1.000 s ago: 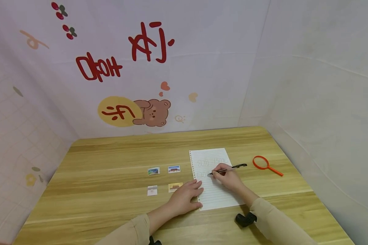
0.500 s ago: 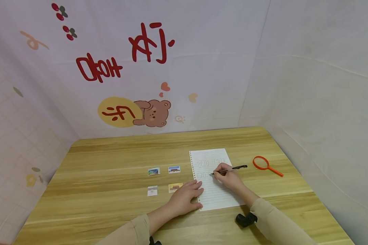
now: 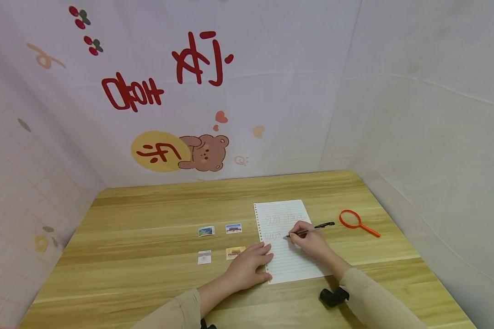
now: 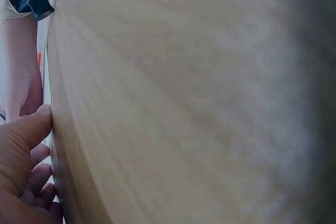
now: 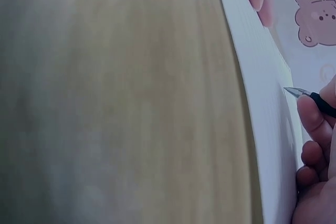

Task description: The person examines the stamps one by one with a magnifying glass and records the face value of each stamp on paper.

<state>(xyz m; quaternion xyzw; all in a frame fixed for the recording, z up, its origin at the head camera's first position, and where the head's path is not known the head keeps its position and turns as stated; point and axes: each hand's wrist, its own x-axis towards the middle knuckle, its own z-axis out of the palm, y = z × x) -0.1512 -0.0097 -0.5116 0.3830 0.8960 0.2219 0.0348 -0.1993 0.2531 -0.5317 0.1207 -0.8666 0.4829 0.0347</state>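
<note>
1. The table (image 3: 148,214) carries everything, your work lying right of its middle. If its top is as smooth as it looks, loose paper could slip on it.
2. Your sheet of paper (image 3: 288,267) lies flat, punched edge to the left. It could skew under a writing stroke if only one margin is held and that pressure eases.
3. Your left hand (image 3: 250,267) grips nothing: its fingers are spread, tips on the paper's left edge, with the forearm reaching in from the near side. Shifting leftward, it could nudge the yellow stamp (image 3: 234,253); whether it touches it, you cannot tell here.
4. Your right hand (image 3: 311,239) curls in a closed writing pinch, its side low over the paper. Dragging it across fresh handwriting (image 3: 273,235) could smudge the ink.
5. The magnifying glass (image 3: 359,225) rests toward the table's right edge, clear of your hand.
6. Your pen (image 3: 324,225) slants, tip at the second written row; actual contact is unclear. A loosened pinch could send a stray mark.
7. The green-and-blue stamp (image 3: 206,231), building stamp (image 3: 233,228) and pale stamp (image 3: 204,257) lie left of the paper.
</note>
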